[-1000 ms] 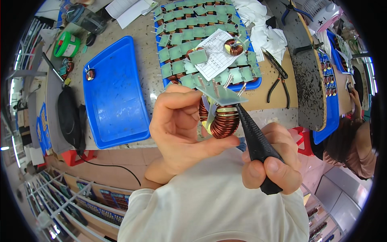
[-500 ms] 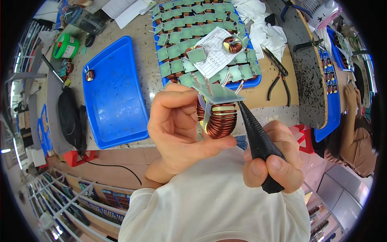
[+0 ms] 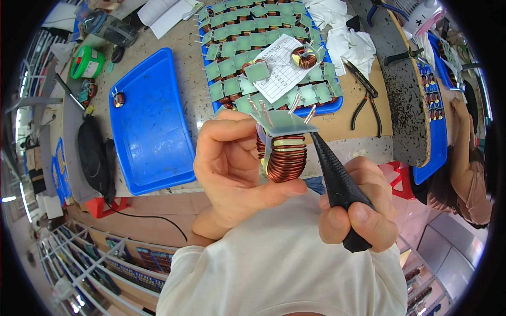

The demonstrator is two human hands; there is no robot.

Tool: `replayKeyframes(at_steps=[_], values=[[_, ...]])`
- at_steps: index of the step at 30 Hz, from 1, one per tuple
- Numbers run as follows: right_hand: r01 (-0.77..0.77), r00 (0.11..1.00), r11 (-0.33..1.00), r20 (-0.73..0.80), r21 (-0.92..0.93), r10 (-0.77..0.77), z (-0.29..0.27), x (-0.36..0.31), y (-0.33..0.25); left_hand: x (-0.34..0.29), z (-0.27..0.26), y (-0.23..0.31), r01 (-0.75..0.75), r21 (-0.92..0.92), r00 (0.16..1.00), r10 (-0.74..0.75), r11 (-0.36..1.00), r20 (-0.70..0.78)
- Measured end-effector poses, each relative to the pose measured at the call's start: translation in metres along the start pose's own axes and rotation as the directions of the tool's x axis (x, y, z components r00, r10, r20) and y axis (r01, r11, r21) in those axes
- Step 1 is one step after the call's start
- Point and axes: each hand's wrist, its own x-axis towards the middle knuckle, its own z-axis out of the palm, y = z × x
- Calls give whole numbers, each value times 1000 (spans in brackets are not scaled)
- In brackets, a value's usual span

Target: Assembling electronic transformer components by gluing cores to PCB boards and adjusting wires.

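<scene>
In my left hand (image 3: 224, 163) I hold a toroidal coil (image 3: 286, 159) wound with thick copper wire, thumb below and fingers behind it. On its top sits a pale green square board (image 3: 287, 124), slightly tilted, with several bare wire leads sticking up. My right hand (image 3: 361, 208) grips a black tapered tool (image 3: 337, 179) with a textured surface; its exact kind cannot be told. The tool's narrow tip points up and meets the board's right corner, or lies just beneath it. Some of the left fingers are hidden behind the coil.
Beyond my hands, a blue tray (image 3: 216, 107) holds rows of board-topped coils, with a printed sheet (image 3: 282, 79) on top. Pliers (image 3: 366, 100) lie to its right beside white cloths (image 3: 350, 45). On the left, another blue tray (image 3: 153, 137) holds one coil (image 3: 118, 99). A co-worker's arm (image 3: 464, 158) shows far right.
The coil and its board have tilted slightly in my left hand and shifted a little left. The black tool stays at the board's corner, almost unmoved.
</scene>
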Motion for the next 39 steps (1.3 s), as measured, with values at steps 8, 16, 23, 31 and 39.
replayKeyframes(at_steps=[8,16,23,31,39], values=[[-14,1000,1000,15,27,14,0,1,-2,1,5,5,183,-207,982,-188,961,-5],[-121,986,993,117,2,120,-9,1,-12,3,9,7,216,-291,970,-240,932,-48],[-177,957,984,228,-34,180,-12,4,-14,4,15,8,237,-366,952,-290,900,-94],[-143,967,990,213,-12,142,-11,5,-11,7,13,8,457,-505,872,-481,733,91],[-36,999,999,8,15,36,1,2,-4,10,13,10,526,-454,836,-534,720,121]])
